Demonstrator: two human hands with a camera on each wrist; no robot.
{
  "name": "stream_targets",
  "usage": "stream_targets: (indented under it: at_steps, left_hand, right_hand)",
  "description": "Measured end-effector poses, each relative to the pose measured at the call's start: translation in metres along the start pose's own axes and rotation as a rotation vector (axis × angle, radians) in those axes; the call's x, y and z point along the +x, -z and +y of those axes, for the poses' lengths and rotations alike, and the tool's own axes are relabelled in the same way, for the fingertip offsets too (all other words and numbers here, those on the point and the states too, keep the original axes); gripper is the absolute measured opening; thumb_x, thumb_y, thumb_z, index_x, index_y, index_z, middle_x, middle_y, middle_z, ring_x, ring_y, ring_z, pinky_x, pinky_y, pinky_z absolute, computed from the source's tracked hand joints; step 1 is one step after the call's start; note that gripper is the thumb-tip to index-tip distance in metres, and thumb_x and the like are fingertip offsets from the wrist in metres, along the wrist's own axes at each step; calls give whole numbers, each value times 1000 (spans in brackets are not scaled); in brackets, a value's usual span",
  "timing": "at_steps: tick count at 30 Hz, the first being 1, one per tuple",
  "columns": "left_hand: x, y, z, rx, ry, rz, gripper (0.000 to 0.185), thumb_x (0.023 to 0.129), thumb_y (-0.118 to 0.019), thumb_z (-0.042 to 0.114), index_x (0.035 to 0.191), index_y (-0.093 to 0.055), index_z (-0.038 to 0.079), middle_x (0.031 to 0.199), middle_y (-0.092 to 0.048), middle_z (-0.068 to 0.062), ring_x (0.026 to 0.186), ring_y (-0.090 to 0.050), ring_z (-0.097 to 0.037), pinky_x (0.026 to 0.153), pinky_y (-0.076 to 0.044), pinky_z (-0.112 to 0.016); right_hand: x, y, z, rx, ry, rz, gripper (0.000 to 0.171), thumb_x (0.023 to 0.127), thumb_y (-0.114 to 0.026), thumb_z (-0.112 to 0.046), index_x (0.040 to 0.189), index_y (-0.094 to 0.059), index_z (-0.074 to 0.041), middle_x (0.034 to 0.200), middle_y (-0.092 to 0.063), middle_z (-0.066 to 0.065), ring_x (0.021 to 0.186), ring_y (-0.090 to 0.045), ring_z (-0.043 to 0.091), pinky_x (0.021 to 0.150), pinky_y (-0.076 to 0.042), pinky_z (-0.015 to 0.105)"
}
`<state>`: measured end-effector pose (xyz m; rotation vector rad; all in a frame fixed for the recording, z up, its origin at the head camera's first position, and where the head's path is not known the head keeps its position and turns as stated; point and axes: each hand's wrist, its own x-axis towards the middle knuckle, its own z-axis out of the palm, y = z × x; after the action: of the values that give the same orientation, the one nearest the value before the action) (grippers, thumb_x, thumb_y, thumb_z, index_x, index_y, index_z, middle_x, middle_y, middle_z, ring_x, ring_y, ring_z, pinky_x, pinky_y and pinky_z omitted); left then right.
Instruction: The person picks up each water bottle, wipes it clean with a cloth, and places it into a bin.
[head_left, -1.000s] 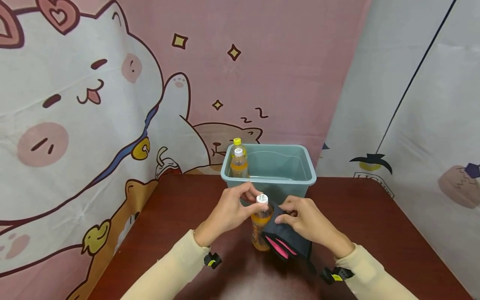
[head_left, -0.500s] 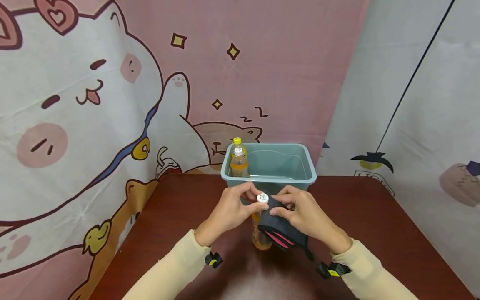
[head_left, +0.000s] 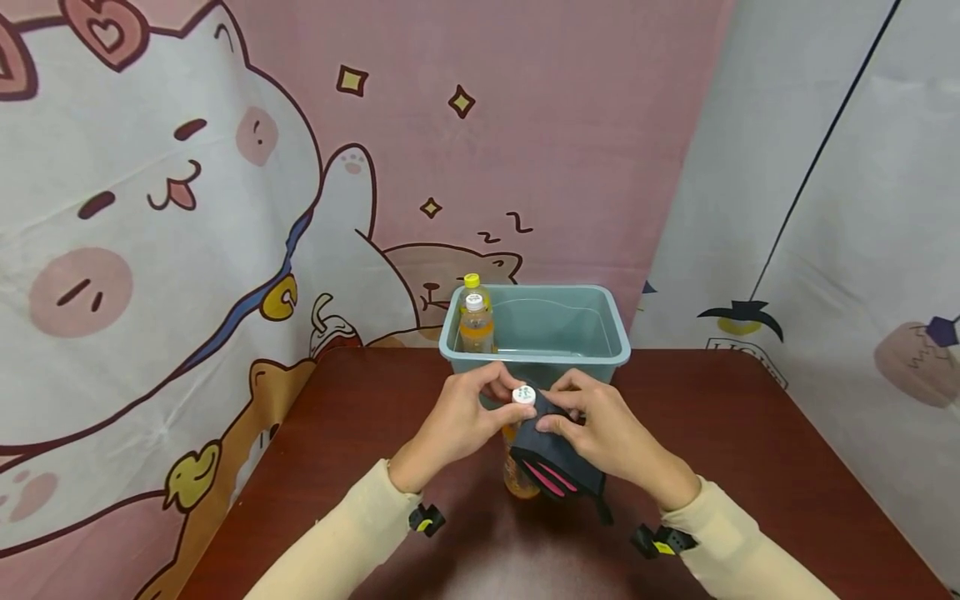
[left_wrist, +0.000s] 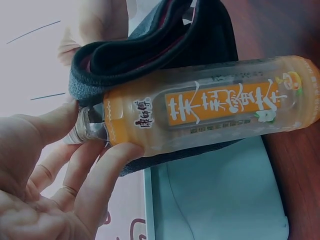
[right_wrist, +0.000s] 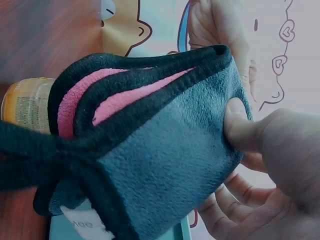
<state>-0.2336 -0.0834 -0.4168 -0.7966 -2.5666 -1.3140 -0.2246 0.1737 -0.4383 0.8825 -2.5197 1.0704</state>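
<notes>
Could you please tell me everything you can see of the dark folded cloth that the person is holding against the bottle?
The cloth looks like soft fleece, grey-blue outside, with black edging and pink inner layers showing where it folds. It has a black strap or loop at one end. It lies against the side of the orange drink bottle, which stands upright on the brown table. The right hand pinches it, thumb pressed on the grey face. The left hand holds the bottle's neck.

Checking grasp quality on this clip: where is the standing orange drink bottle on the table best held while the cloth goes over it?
Probably at the neck just under the white cap, from the left, as the left hand pinches the bottle now. It stands upright, the right hand presses the grey cloth against its right side, so the left stays free.
</notes>
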Motion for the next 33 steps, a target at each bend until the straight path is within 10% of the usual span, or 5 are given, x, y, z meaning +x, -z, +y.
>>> stream_targets:
  at_steps: [11,33]
  left_hand:
    - [-1,-1,1,-2,-20,4,25,98,-98,26,113,-78,19,102,-84,3,93,-75,-7,77,-64,-23]
    - [0,-1,0,-2,-4,5,26,98,-97,27,114,-78,22,104,-83,4,96,-75,-9,81,-66,-24]
  right_hand:
    - [-7,1,7,-46,44,8,37,96,-95,-10,130,-87,2,99,-72,-3,72,-52,-5,61,-51,21]
    - [-21,-33,53,-145,14,-278,23,97,-95,-26,114,-93,-10,91,-67,-9,71,-53,-6,61,-50,19]
